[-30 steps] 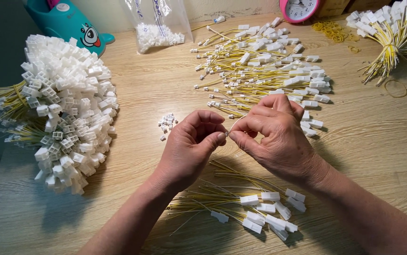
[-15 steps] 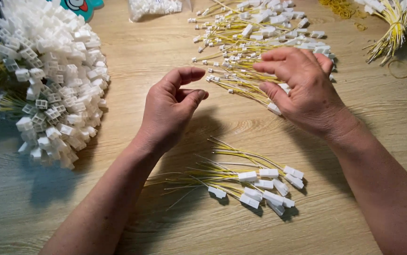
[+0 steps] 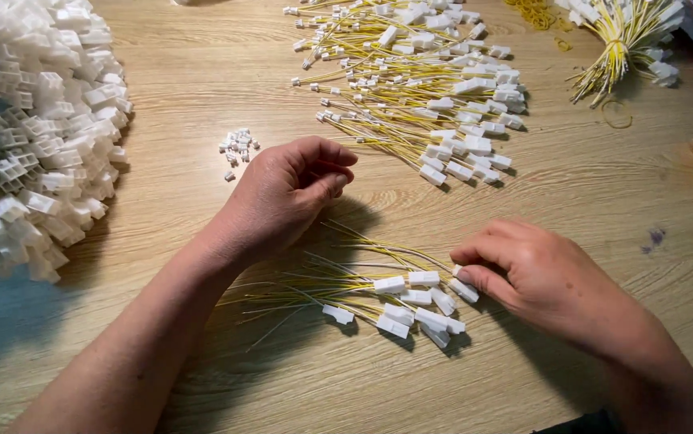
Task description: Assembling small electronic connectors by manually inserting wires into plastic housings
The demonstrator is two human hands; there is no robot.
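Now the small bundle of yellow wires with white plugs (image 3: 398, 301) lies on the wooden desk (image 3: 202, 80), near its front edge, between the two hands. Right hand (image 3: 551, 281) rests palm down just beside it, fingers curled, fingertips touching the plug at the right end; nothing is gripped. Left hand (image 3: 286, 193) hovers above the bundle's wire ends, fingers loosely curled toward the thumb; whether it holds anything I cannot tell. Tiny white pieces (image 3: 238, 145) sit just left of it. Farther back: a larger spread of plugged wires (image 3: 419, 88). Far left: a heap of white connectors (image 3: 33, 137). Far right corner: a tied wire bunch (image 3: 619, 40).
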